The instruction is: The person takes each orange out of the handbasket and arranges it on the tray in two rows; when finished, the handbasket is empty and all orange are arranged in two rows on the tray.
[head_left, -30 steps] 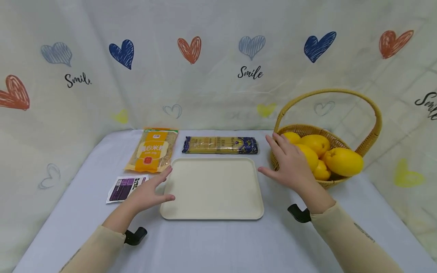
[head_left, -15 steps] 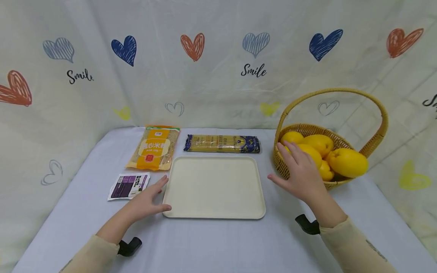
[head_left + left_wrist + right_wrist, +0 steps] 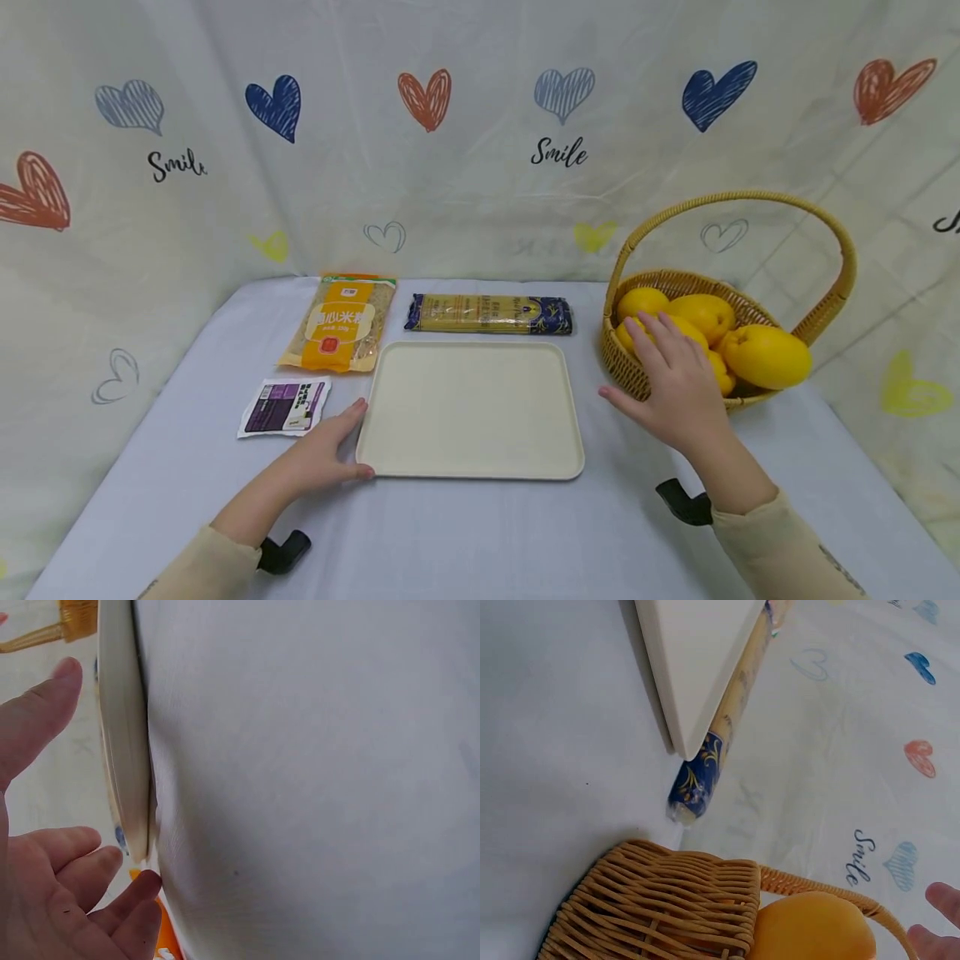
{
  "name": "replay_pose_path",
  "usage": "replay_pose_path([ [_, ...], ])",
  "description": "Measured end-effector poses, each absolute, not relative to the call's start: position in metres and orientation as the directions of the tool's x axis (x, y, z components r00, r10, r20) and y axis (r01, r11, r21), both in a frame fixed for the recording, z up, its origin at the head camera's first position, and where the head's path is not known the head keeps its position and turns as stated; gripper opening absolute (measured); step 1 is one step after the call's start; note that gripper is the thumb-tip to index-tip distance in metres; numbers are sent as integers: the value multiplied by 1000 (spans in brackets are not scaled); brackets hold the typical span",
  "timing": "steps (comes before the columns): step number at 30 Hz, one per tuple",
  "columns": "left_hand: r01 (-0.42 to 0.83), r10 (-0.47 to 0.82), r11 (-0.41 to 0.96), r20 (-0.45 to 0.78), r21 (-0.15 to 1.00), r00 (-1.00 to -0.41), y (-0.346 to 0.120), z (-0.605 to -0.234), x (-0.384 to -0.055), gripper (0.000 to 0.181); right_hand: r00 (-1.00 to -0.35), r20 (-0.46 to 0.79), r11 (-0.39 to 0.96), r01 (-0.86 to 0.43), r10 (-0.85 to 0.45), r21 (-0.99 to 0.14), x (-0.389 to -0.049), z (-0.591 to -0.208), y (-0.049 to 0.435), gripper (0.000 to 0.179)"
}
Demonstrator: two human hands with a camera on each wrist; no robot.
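A cream rectangular tray [image 3: 472,408] lies flat mid-table. At its left edge my left hand [image 3: 322,454] is spread, thumb near the front left corner and fingertips right by the rim. The left wrist view has the thumb apart from the loosely bent fingers [image 3: 90,870], with the tray edge [image 3: 124,735] beyond. My right hand [image 3: 678,404], fingers extended and holding nothing, hovers in front of a wicker basket [image 3: 618,367]. Smooth yellow fruits [image 3: 768,357] fill that basket, partly hidden behind the hand.
Behind the tray lies a long gold and blue packet [image 3: 487,315]. An orange and clear bag [image 3: 337,325] lies at the back left, with a white and purple sachet [image 3: 281,408] in front of it. The basket's tall handle [image 3: 738,197] arches upward. A heart-printed curtain [image 3: 480,183] hangs behind the table.
My left hand has drawn nearer the front, down along the tray's left edge. My right hand has shifted right and slightly toward me. The view has tilted a little; the objects stay in place.
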State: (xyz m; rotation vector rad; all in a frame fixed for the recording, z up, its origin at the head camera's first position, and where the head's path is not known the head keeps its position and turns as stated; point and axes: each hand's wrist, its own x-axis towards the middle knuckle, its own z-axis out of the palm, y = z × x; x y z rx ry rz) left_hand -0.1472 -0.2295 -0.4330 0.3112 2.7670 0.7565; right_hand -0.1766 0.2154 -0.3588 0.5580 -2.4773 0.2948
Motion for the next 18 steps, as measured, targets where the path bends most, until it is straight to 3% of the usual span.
replay_pose_path([
  [6, 86, 241, 850, -238, 520, -941, -230, -433, -145, 99, -728, 615, 892, -443, -301, -87, -175, -361, 220, 95],
  [18, 25, 194, 877, -307, 480, -932, -231, -434, -145, 96, -800, 566, 912, -362, -200, -190, -174, -361, 237, 92],
])
